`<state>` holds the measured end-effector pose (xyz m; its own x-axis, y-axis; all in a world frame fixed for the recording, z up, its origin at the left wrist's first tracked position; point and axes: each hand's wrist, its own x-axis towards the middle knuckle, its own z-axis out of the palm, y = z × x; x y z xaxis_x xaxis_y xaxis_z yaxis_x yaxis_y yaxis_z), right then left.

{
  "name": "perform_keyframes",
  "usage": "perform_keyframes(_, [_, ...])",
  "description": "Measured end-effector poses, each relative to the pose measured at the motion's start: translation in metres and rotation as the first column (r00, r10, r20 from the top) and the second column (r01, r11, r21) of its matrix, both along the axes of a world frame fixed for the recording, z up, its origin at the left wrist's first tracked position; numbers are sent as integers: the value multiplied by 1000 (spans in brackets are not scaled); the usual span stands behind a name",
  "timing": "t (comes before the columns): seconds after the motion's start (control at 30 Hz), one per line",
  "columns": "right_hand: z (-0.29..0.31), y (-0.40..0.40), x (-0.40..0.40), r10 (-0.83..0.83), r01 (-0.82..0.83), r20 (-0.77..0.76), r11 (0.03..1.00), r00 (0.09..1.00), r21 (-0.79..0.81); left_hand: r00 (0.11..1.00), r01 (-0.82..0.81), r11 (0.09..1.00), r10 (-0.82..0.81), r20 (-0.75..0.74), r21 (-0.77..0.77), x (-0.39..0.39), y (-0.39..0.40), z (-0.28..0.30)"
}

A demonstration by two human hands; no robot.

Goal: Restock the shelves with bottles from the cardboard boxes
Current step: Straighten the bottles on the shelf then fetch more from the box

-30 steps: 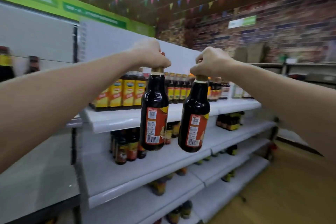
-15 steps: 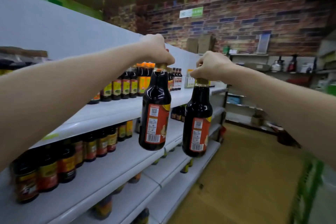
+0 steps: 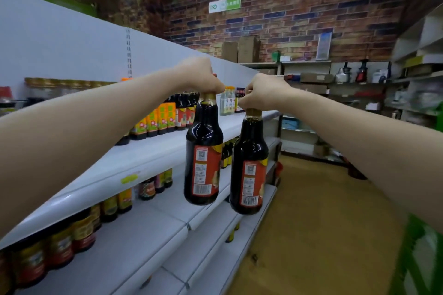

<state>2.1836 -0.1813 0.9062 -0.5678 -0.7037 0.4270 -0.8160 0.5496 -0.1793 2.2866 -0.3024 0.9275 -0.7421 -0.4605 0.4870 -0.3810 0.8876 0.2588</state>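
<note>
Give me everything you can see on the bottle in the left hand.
The left bottle is dark, glossy and glass-like, full of near-black liquid, with a rounded shoulder, short neck and gold band under the cap. Its red-orange back label shows a QR code, small print and a barcode; the text is too blurred to read. It hangs upright in the air in front of the shelves, touching none. The left hand grips it at the cap. The right hand's bottle hangs close beside it, slightly lower.

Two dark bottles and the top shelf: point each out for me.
Left bottle (image 3: 203,163): head view, on its red label.
Right bottle (image 3: 249,175): head view, on its dark body beside the label.
Top shelf (image 3: 153,151): head view, on its bare white top.
</note>
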Motion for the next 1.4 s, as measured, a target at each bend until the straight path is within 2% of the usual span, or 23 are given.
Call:
perform_keyframes(0.13, [-6, -22, -66, 39, -39, 37, 999, 999, -25, 999, -26, 1000, 26, 26, 5, -60, -23, -9])
perform_keyframes(0.43, [19, -75, -210, 195, -197, -39, 980, 980, -42, 979, -201, 977, 200, -26, -66, -193, -73, 7])
perform_keyframes(0.8, [17, -157, -362, 289, -287, 7, 954, 957, -91, 955, -296, 955, 295, -37, -21, -325, -139, 16])
perform_keyframes(1.0, [25, -220, -422, 296, -301, -59, 946, 953, -116, 943, -321, 947, 319, -92, -9, -382, -195, 23])
perform_keyframes(1.4, [40, -334, -518, 406, -409, -51, 905, 912, -119, 910, -416, 909, 416, -7, -27, -474, -301, 24])
